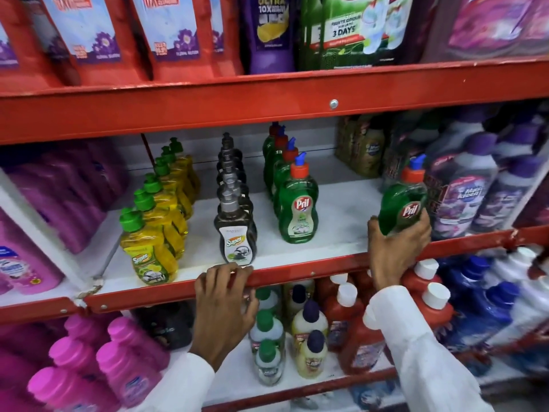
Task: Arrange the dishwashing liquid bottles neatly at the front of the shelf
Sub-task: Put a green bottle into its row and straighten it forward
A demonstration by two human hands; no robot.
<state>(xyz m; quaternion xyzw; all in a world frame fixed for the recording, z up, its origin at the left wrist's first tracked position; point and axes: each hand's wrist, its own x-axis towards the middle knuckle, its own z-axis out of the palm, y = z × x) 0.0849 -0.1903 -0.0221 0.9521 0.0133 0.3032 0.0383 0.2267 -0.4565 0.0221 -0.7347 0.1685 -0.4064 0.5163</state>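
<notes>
Three rows of dishwashing bottles run front to back on the white middle shelf (338, 215). A yellow row with green caps (151, 251) stands at the left, a dark row with grey caps (236, 230) in the middle, and a green Pril row with red caps (298, 209) to its right. My right hand (395, 248) grips another green Pril bottle (404, 203) by its lower half, tilted, above the shelf's front right part. My left hand (222, 301) rests with bent fingers on the red front rail (297, 273) below the dark row, holding nothing.
Purple and white bottles (463, 188) crowd the right end of the shelf, pink bottles (59, 188) the left. Brown bottles (368, 150) stand at the back right. A red shelf beam (267, 105) runs overhead with pouches above. The lower shelf holds pink, red, blue and small bottles.
</notes>
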